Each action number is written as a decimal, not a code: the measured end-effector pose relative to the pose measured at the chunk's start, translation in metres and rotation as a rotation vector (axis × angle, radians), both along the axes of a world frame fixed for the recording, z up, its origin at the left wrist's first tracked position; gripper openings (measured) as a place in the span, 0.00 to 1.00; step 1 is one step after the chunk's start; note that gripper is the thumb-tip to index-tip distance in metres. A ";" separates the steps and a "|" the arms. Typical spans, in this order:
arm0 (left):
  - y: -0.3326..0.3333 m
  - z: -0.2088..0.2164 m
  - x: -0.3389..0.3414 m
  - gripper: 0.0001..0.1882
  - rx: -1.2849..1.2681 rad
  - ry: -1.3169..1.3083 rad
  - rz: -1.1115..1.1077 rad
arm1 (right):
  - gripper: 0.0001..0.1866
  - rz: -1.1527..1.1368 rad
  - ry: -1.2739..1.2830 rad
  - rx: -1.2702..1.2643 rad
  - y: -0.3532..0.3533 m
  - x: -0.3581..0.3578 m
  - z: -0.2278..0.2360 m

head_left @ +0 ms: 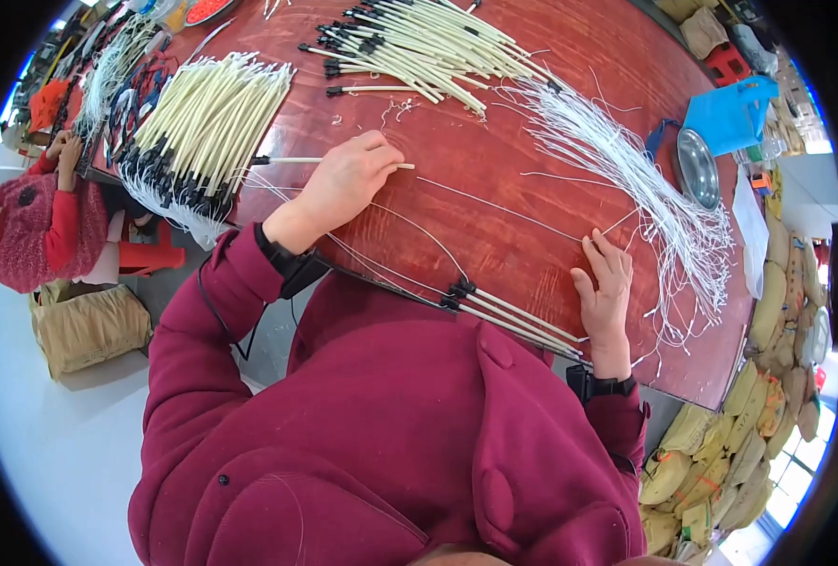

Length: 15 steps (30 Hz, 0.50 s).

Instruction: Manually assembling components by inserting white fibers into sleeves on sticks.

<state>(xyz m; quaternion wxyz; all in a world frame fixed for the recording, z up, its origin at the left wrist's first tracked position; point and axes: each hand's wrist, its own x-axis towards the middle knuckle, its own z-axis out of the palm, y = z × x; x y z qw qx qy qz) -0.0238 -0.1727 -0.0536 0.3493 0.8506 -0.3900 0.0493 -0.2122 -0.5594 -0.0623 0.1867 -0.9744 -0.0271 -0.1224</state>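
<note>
My left hand (351, 179) is closed around a thin cream tube (287, 160) that has a black fitting on its left end. Out past the tube's right tip, a white cord (499, 207) stretches across the table to my right hand (607, 288). The fingertips of that hand are closed on the cord, and its thumb stands a little below them. Between my hands, at the near table edge, lie several cream tubes (522, 316) with black ends, with white cords trailing left from them.
On the red table (419, 236) lie a bundle of corded tubes (216, 108) at left, a pile of tubes (428, 47) at the back and loose white cords (617, 170) at right. A metal dish (697, 168) stands by a blue bag (732, 115). Another person (51, 226) sits at far left.
</note>
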 end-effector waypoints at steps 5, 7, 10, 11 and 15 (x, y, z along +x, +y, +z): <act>0.004 -0.002 -0.002 0.07 0.067 0.053 0.009 | 0.26 0.008 -0.015 -0.024 0.001 -0.001 0.002; 0.005 -0.003 -0.003 0.08 0.078 0.057 0.000 | 0.26 0.009 -0.018 -0.019 0.001 -0.002 0.001; 0.005 -0.005 -0.004 0.08 0.076 0.075 0.005 | 0.26 0.003 -0.014 -0.017 0.001 -0.001 0.002; 0.005 -0.005 -0.005 0.08 0.078 0.079 0.003 | 0.26 0.002 -0.013 -0.017 0.001 -0.001 0.002; 0.004 -0.003 -0.005 0.08 0.074 0.087 0.007 | 0.27 0.004 -0.008 -0.018 0.000 0.000 0.000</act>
